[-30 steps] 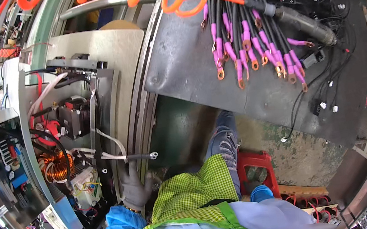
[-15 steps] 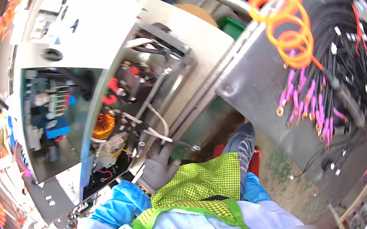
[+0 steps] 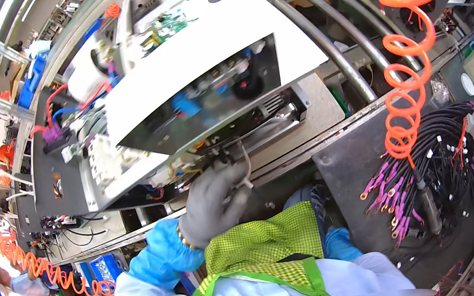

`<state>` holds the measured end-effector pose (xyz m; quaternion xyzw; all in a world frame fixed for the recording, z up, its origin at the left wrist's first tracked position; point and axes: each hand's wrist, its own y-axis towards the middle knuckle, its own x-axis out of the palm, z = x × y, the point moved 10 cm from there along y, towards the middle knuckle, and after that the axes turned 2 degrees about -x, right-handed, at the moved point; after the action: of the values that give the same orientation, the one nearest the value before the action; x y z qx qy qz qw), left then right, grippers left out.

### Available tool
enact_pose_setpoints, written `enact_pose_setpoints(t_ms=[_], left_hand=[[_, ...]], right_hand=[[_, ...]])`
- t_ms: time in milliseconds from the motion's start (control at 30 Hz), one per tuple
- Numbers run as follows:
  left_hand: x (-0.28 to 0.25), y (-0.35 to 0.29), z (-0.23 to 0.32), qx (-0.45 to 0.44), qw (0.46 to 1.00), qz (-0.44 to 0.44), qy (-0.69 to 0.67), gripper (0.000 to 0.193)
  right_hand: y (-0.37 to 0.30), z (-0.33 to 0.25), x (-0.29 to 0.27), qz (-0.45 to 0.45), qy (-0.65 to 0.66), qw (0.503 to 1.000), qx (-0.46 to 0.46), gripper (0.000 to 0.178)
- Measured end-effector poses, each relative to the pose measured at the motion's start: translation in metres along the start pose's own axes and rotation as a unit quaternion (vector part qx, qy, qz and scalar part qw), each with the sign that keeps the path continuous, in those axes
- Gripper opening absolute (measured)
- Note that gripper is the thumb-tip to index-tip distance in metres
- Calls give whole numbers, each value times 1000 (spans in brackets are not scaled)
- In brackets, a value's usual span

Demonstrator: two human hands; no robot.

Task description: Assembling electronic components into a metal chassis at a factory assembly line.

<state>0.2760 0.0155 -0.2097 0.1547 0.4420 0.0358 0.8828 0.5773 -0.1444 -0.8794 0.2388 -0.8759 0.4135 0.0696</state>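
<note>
My left hand [image 3: 212,204], in a grey glove, reaches up to the near side of a metal-cased electrical unit [image 3: 303,54] with white panels. Its fingers are slightly bent, the thumb apart from them, and some motion blurs the outline. A white cable [image 3: 247,162] hangs from the unit's open side right beside the fingertips; no grip on it can be made out. Inside the opening, wiring and metal parts show, partly covered by the hand. My right hand is out of sight; only its blue sleeve cover [image 3: 340,244] shows beside the green checked apron [image 3: 263,237].
On the right, a dark mat [image 3: 346,174] bears a bundle of black cables [image 3: 441,146] with purple-sleeved lugs. An orange coiled hose [image 3: 405,96] hangs above it, ending in a dark tool [image 3: 430,210]. Metal rollers [image 3: 349,31] lie beyond the unit. A grey panel [image 3: 58,176] stands left.
The view has turned, so the unit now lies more crosswise. My left hand has gone from spread beside the apron to the unit's opening, next to the white cable.
</note>
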Motion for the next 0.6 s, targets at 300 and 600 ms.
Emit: enact_pose_setpoints(t_ms=[300,600], left_hand=[[17,59,9,-120,915,28,-385,51],[19,95,-22,-130,928,106,-331,31]], right_hand=[[-59,-328,140,208,-432,814,-328,37],[-288,-476,299,-96,-305,757,-569,29]])
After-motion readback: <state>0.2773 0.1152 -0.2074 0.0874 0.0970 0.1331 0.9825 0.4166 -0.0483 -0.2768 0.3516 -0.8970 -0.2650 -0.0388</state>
